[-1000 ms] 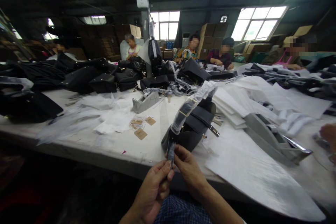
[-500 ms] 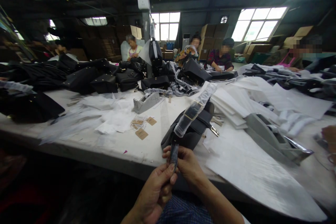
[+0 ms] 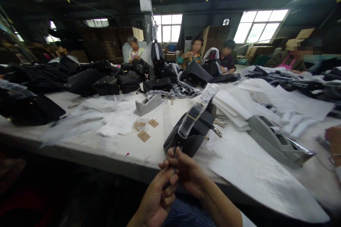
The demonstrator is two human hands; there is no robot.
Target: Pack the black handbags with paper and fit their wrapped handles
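Note:
A black handbag (image 3: 195,138) lies at the table's front edge. Its strap (image 3: 193,115) stretches across it, wrapped in clear plastic film, with a gold buckle showing through. The dark lower end of that strap comes off the bag toward me. My left hand (image 3: 161,188) is closed around this end, thumb on top. Close above it, my right hand (image 3: 186,170) has its fingers bent around the same strap end, right at the bag's edge. The fingers hide most of the strap end. A gold clasp (image 3: 217,132) sticks out on the bag's right side.
Left of the bag lie brown paper tags (image 3: 144,135) and thin white sheets (image 3: 114,117). A grey tape dispenser (image 3: 149,104) stands behind, a larger one (image 3: 279,142) at right. Black bags (image 3: 82,79) pile up along the back. Several people sit across the table; another person's arm (image 3: 334,142) shows at the right edge.
My right hand has turned and its fingers have shifted on the strap end, which is now more covered. Across the table, a bag with a wrapped handle now stands upright before a person.

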